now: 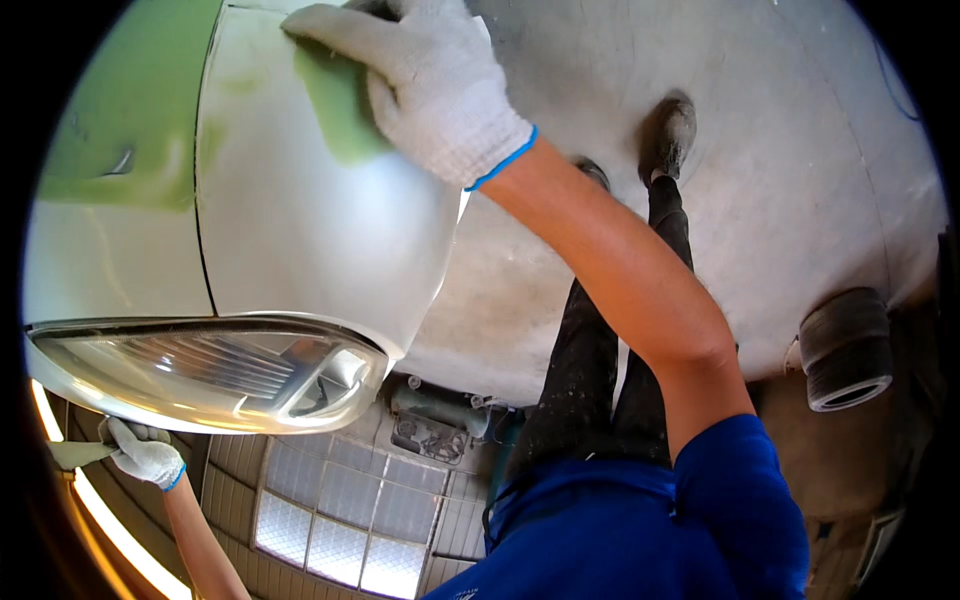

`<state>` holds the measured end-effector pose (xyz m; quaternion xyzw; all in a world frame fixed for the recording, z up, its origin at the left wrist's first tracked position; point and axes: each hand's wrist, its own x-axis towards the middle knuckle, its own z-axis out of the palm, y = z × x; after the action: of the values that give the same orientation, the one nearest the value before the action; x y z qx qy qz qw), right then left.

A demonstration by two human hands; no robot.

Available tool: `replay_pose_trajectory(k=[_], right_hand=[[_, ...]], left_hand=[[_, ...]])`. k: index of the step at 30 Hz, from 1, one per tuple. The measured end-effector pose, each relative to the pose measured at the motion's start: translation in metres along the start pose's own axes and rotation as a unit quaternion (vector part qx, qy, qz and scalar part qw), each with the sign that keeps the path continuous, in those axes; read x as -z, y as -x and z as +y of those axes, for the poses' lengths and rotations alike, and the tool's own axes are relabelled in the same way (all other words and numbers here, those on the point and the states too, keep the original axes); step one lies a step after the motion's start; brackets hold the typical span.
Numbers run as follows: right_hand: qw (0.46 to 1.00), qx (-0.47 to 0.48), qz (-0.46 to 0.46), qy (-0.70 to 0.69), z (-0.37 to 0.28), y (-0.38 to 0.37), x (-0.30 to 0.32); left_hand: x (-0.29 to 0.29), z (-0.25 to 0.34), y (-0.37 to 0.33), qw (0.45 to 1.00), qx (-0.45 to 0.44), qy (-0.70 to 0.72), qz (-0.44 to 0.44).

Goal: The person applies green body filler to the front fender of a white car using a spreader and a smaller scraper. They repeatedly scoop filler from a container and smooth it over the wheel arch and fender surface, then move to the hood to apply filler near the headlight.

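Note:
My right hand [440,95], in a white knit glove with a blue cuff, lies on a pale car body panel [300,220] near its outer edge. One finger stretches left along the surface; the other fingertips run past the top of the picture. Beneath the hand is a green patch [340,105] on the panel. A wider green area [120,90] covers the neighbouring panel beyond the dark seam. At lower left, my gloved left hand [148,455] is closed on a flat, pale-green, tapered piece [82,453], below the headlight [220,370]. Its exact kind is unclear.
My legs and shoes [668,135] stand on the grey concrete floor [780,200] beside the car. Dark tyres [848,350] are stacked at the right. Behind me are a green tank-like machine [440,415] and a large paned window [350,505].

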<state>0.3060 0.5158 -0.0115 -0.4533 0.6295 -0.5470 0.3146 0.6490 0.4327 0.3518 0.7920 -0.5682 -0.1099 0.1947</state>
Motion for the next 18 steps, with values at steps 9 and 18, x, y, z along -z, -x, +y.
replay_pose_trajectory(k=[9, 18], right_hand=[[0.997, 0.065, -0.005, -0.044, -0.003, 0.072, -0.015], [0.997, 0.074, -0.001, -0.013, 0.014, 0.020, 0.017]], left_hand=[[0.003, 0.001, 0.002, 1.000, 0.001, -0.008, 0.005], [-0.001, 0.002, 0.003, 1.000, -0.004, 0.003, -0.001]])
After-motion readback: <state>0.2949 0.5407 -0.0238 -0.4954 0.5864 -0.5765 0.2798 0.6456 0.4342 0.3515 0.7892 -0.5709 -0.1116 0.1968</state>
